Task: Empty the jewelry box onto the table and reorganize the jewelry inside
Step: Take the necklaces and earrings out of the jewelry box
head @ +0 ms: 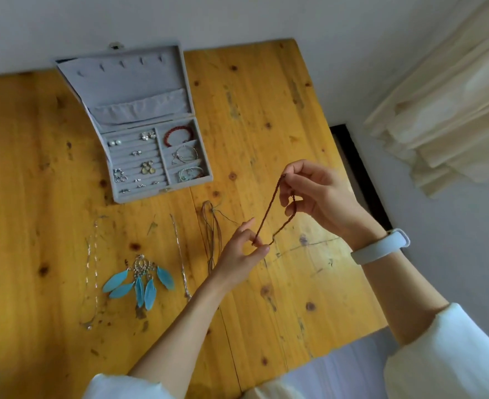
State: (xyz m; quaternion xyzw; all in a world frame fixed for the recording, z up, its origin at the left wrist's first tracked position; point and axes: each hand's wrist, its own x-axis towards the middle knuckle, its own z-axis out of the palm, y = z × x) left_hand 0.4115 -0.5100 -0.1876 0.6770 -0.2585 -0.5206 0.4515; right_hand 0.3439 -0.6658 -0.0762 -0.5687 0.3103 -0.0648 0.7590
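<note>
Holding one brown braided cord [269,216] above the tabletop's [266,110] right half: left hand [242,254] pinching its lower loop, right hand [321,198] pinching its upper end, fingers curled around it. Lying open near the far edge, one grey velvet jewelry box [139,122]: earrings [135,164] sitting in ridged slots, three bracelets [184,152] filling three side compartments. Lying toward the near-left corner: two silver chains [92,272], one pair of blue feather earrings [141,279], thin strings [211,234].
</note>
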